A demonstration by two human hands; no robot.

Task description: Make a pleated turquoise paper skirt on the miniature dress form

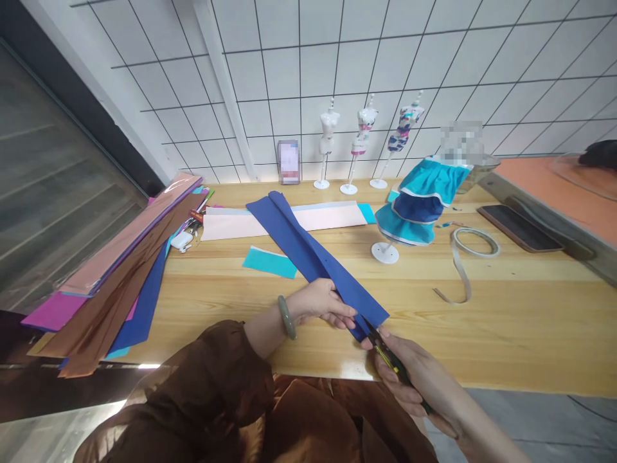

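A long strip of dark blue crepe paper [308, 257], folded lengthwise, lies slantwise over the table in front of me. My left hand [330, 303], with a jade-coloured bangle on its wrist, pinches the strip near its close end. Closed around a slim black-and-yellow cutter [388, 360] is my right hand [409, 373]. The cutter's dark tip reaches between the layers at the strip's near end; its blade is partly hidden. A small turquoise piece [270, 262] lies left of the strip. Beneath the strip's far part is a pale pink length of paper [231, 223].
Stacked coloured paper [120, 257] covers the table's left side. At the back stand a phone [289, 162] and three small dress forms [364, 122]. A form in a tiered turquoise-and-blue dress [409, 215] is on the right, near a tape roll [477, 242] and a dark phone [520, 227].
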